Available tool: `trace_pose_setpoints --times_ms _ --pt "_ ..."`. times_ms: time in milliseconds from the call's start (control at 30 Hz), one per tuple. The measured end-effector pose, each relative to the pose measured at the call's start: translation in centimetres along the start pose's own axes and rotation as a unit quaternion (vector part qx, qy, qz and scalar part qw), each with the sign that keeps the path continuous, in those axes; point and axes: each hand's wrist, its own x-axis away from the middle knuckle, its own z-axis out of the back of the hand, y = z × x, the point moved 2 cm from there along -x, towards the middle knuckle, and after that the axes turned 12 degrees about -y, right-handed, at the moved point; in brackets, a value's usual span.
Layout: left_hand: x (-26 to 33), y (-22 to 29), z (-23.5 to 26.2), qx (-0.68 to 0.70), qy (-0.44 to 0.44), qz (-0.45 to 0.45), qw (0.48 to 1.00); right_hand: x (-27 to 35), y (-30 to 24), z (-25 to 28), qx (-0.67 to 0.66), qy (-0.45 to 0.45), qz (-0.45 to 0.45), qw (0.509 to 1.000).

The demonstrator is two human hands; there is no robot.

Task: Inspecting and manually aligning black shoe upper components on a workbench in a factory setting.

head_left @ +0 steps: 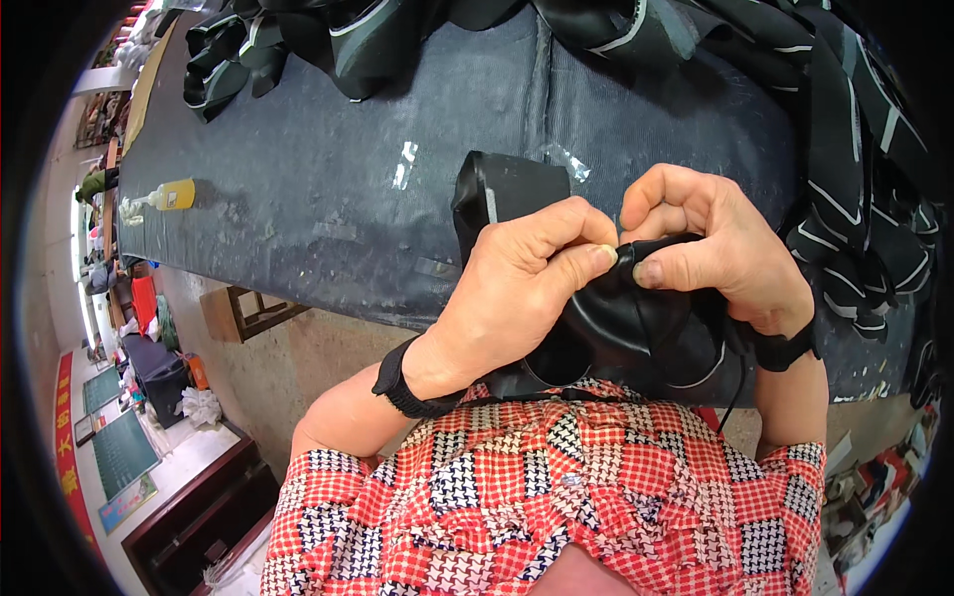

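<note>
A glossy black leather-like piece (614, 323) is bunched up close to my body, hanging over the near edge of the table. My left hand (522, 283) pinches its upper edge between thumb and fingertips. Just beside it, my right hand (711, 243) grips the same edge, thumb on top and fingers curled behind. The two thumbs almost meet at a folded spot. A stiffer, boxy black part (512, 184) with a pale line along it stands on the table beyond my left hand. What lies under my fingers is hidden.
The dark, worn table (328, 189) carries many similar black pieces (373, 45) along its far side, with more (855, 189) heaped at the right. A bottle of yellow liquid (174, 195) lies at the left. A wooden stool (243, 313) stands below the table's left edge.
</note>
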Motion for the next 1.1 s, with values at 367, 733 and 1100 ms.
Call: trace_pose_setpoints --times_ms 367,733,1100 --pt "-2.0 -0.4 1.6 0.126 -0.075 0.064 0.987 -1.4 -0.1 1.8 -0.047 -0.024 -0.025 0.998" --pt "-3.2 -0.5 2.5 0.22 -0.114 0.183 0.952 -1.7 -0.3 1.7 0.078 0.031 -0.045 0.995" --pt "-3.3 -2.3 2.2 0.138 -0.093 0.066 0.984 -1.8 0.3 1.9 -0.044 0.028 -0.056 0.997"
